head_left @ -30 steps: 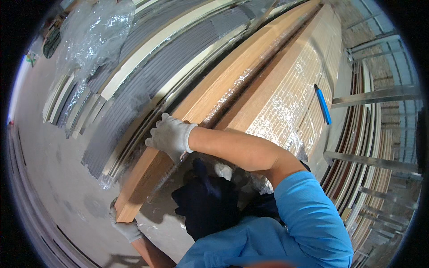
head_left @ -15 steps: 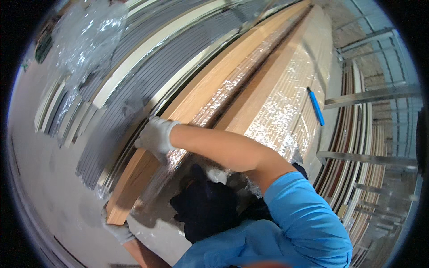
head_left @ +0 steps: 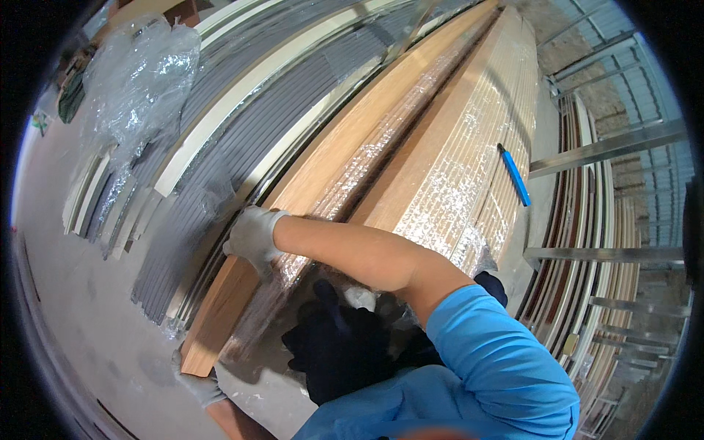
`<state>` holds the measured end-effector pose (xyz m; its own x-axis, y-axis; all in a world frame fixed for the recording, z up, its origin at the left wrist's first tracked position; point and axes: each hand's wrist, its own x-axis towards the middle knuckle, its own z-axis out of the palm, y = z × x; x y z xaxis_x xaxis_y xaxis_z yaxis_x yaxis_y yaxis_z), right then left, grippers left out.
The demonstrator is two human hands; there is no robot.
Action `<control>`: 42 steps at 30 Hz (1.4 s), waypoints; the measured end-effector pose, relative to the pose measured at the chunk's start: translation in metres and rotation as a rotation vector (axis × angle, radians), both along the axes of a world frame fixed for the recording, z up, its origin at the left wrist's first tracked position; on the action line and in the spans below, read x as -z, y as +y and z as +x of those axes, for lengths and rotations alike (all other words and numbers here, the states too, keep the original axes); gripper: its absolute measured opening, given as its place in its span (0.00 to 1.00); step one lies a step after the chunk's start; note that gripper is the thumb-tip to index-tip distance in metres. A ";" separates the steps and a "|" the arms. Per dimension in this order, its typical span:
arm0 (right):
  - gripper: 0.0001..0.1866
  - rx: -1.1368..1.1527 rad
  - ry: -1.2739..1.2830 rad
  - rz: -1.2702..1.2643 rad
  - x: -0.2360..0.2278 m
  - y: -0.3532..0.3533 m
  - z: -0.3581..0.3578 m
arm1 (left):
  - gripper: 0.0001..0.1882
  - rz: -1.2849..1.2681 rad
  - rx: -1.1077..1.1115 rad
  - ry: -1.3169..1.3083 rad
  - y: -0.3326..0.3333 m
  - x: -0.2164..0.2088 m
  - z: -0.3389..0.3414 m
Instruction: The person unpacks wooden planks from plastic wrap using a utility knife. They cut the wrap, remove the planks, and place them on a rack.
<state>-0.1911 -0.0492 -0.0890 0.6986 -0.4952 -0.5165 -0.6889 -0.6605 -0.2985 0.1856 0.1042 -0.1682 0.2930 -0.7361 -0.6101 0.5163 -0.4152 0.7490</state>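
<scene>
We judged that the board (head_left: 221, 299) could slip or twist, since smooth gloves held it just beside slick film (head_left: 372, 150); its far length, beyond both hands, could also swing and scuff the grey panels (head_left: 275, 128), or trap our fingers against the pieces near its left edge. Our left hand (head_left: 196, 384) was cupped round its near end, and our right hand (head_left: 251, 238) clasped it across the top farther along, fingers bent over the left edge; how firmly, we couldn't tell.
</scene>
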 end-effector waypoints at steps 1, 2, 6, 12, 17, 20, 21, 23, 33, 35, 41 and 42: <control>0.43 0.006 0.005 0.007 0.001 -0.001 0.000 | 0.28 0.002 -0.001 0.017 0.000 0.000 0.000; 0.43 0.012 0.011 0.015 0.003 -0.001 0.000 | 0.28 0.005 -0.013 0.001 0.000 0.000 0.001; 0.51 0.041 -0.010 -0.007 0.010 0.000 0.002 | 0.28 -0.010 -0.002 0.017 0.004 0.006 0.006; 0.48 0.049 0.090 -0.081 0.005 0.015 0.002 | 0.28 -0.195 0.124 -0.113 0.020 0.026 0.014; 0.55 0.097 -0.070 -0.019 -0.002 0.014 -0.041 | 0.26 -0.329 0.109 -0.279 0.052 0.035 0.005; 0.59 0.092 0.012 0.108 0.001 0.004 -0.054 | 0.25 -0.352 0.069 -0.214 0.064 0.033 -0.002; 0.58 0.088 0.019 0.100 0.002 0.002 -0.055 | 0.25 -0.346 0.054 -0.159 0.065 0.033 -0.003; 0.58 0.083 0.022 0.100 0.002 0.002 -0.053 | 0.26 -0.341 0.060 -0.160 0.065 0.030 -0.005; 0.49 0.044 -0.003 -0.164 -0.007 0.035 -0.057 | 0.29 -0.361 0.081 -0.246 0.062 0.022 -0.010; 0.49 0.009 0.000 -0.251 -0.005 0.043 -0.058 | 0.30 -0.366 0.087 -0.220 0.061 0.018 -0.012; 0.46 -0.042 -0.060 -0.457 0.000 0.057 -0.064 | 0.30 -0.369 0.053 -0.292 0.069 0.020 -0.017; 0.45 -0.045 -0.065 -0.458 0.002 0.058 -0.065 | 0.29 -0.362 0.047 -0.281 0.073 0.024 -0.014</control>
<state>-0.2560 0.0086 -0.0907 0.7484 -0.6305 -0.2061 -0.6459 -0.7634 -0.0100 0.1718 0.1773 -0.1923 0.3718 -0.9036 -0.2126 0.2592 -0.1188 0.9585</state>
